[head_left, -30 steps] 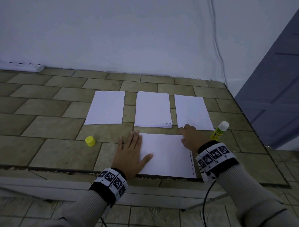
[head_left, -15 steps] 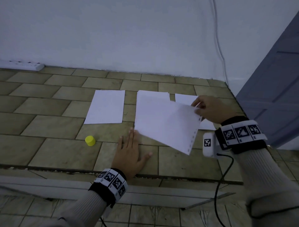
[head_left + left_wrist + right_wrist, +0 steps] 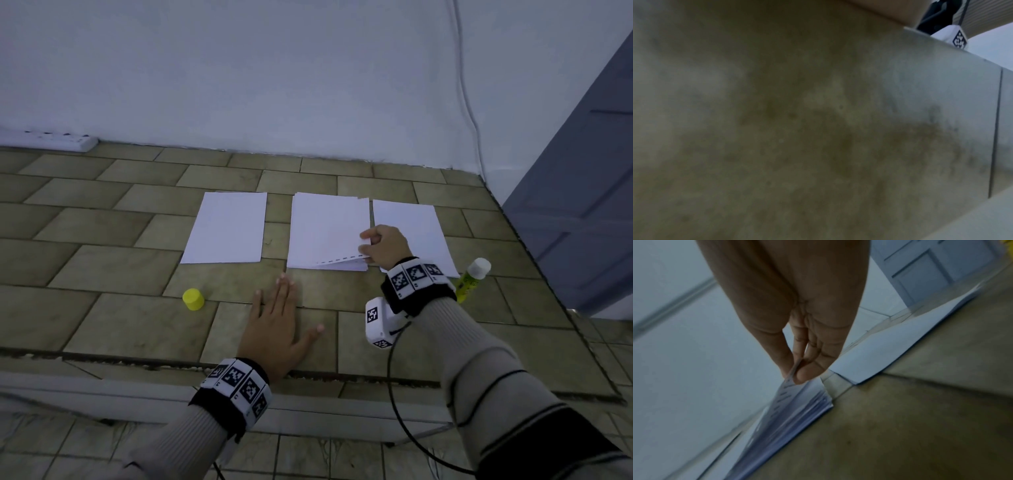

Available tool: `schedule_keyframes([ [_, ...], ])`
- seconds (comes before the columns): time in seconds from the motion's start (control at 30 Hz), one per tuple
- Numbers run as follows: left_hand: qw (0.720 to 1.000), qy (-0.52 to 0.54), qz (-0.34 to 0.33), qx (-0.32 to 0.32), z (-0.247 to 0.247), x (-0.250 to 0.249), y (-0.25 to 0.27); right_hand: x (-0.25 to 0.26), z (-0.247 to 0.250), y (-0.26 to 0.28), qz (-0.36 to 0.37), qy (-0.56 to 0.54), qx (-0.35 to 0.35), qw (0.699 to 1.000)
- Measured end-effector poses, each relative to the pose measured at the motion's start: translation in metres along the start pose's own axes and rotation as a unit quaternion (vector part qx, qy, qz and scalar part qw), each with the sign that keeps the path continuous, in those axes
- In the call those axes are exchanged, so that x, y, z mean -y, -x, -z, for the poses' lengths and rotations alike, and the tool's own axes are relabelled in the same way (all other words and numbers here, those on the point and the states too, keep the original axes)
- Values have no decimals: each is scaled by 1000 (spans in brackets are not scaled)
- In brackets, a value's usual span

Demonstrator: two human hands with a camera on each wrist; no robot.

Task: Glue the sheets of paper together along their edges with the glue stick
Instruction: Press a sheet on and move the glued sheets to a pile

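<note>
Head view: your right hand (image 3: pixel 385 247) pinches the top sheet (image 3: pixel 329 229) at the middle stack's (image 3: pixel 337 265) near right corner (dashed edge lifted). Your left hand (image 3: pixel 275 323) lies flat, fingers straight, on bare tiled floor (image 3: pixel 120 318). The glue stick (image 3: pixel 472 279) stands beside your right wrist.

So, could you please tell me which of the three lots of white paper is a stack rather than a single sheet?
The middle white paper stack: its near edge shows several layers, and the right hand pinches its top sheet.
</note>
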State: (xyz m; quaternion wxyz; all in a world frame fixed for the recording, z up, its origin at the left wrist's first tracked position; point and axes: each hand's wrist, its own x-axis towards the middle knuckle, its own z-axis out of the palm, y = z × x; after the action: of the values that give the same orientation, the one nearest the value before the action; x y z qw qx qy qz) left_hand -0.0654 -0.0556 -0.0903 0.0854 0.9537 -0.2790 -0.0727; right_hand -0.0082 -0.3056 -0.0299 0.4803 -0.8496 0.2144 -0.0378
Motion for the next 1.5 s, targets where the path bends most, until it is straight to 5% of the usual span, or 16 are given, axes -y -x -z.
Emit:
schedule_keyframes([
  [0.37, 1000, 15, -1, -1, 3, -1, 1, 2, -13, -13, 33, 198, 9, 980],
  [0.7, 1000, 6, -3, 11, 4, -1, 1, -4, -16, -15, 14, 274, 37, 961],
  [0.83, 1000, 20, 2, -1, 4, -2, 1, 2, -7, -1, 47, 223, -22, 973],
  [0.93, 989, 142, 30, -4, 11, 2, -1, 10, 9, 22, 127, 148, -77, 978],
  [1.03, 943, 328, 46, -14, 42, 0, -6, 12, 32, 52, 223, 106, -152, 957],
  [1.13, 932, 356, 42, -54, 81, 3, -17, 2, 57, 75, 267, 104, -258, 923],
  [1.27, 953, 252, 125, -110, 102, 40, -55, -21, 83, 89, 182, 42, -365, 912],
  [1.4, 963, 114, 234, -61, 93, 70, -88, -45, 90, 91, -11, -51, -330, 942],
  [1.5, 956, 54, 290, -6, 78, 80, -102, -60, 86, 90, -50, -48, -311, 948],
])
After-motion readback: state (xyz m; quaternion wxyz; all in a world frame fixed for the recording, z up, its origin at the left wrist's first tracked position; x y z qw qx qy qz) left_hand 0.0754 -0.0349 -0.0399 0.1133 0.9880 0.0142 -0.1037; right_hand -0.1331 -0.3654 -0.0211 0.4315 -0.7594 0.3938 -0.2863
